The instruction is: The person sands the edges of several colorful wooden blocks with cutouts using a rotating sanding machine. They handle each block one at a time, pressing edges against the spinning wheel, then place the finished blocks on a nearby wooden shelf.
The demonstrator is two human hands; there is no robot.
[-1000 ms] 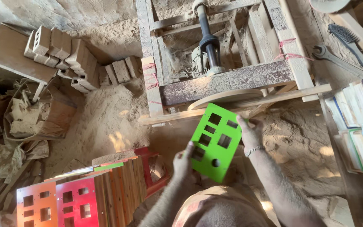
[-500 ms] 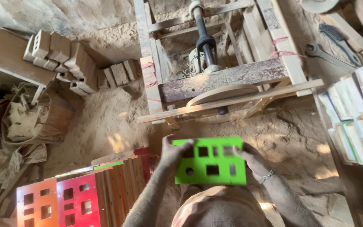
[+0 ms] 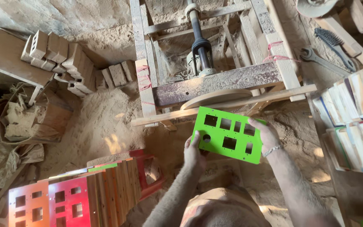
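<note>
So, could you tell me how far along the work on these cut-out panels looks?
Done: the green panel already has its square openings and round hole cut, like the red and orange panels stacked at lower left. In hand: left hand and right hand hold it by its ends before the sanding disc. What is left cannot be told.

Both hands hold a bright green panel [image 3: 227, 134] with square cutouts: left hand [image 3: 195, 153] at its seven o'clock edge, right hand [image 3: 265, 133] at three o'clock. A wooden frame [image 3: 215, 80] stands at twelve o'clock; red and orange panels [image 3: 51, 204] are stacked at eight o'clock.
</note>
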